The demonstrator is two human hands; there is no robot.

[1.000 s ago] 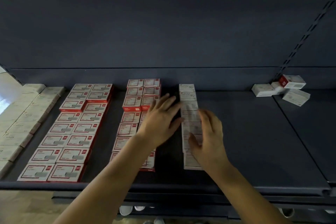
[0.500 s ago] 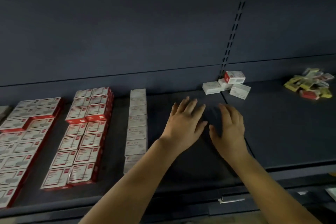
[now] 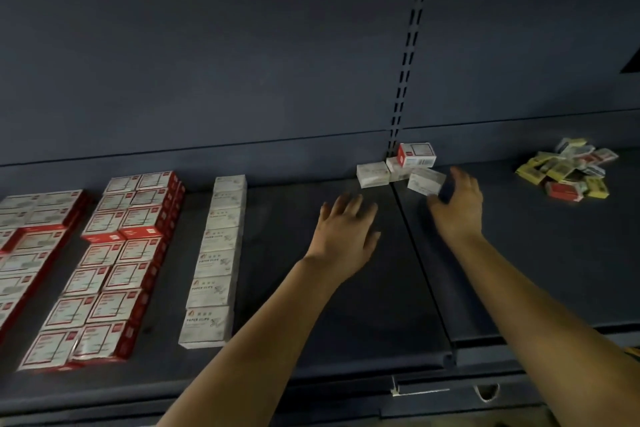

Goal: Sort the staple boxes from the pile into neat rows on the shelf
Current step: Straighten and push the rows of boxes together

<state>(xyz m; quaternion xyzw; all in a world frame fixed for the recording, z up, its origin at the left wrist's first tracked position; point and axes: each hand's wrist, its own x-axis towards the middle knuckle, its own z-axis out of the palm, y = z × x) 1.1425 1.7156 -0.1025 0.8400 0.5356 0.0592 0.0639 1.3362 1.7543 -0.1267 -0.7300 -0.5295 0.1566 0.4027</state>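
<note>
A small pile of white and red boxes [image 3: 401,166] lies at the back of the dark shelf [image 3: 346,322], by the seam between two shelf boards. My right hand [image 3: 457,204] reaches over the shelf just right of the pile, fingers spread, its fingertips close to the nearest white box [image 3: 425,180]. My left hand [image 3: 346,229] hovers flat over bare shelf in front of the pile, holding nothing. A single neat row of white boxes [image 3: 216,253] runs front to back at centre left. Rows of red-edged boxes [image 3: 117,263] lie further left.
A loose heap of small yellow, white and red boxes [image 3: 568,172] sits at the back right. More red-edged rows [image 3: 31,236] reach the left edge. A slotted upright [image 3: 408,45] runs up the back wall. The shelf's front lip [image 3: 346,381] runs below my forearms.
The view has swung right. Both hands have left the white row and moved right toward the small pile, the right hand now nearly at it.
</note>
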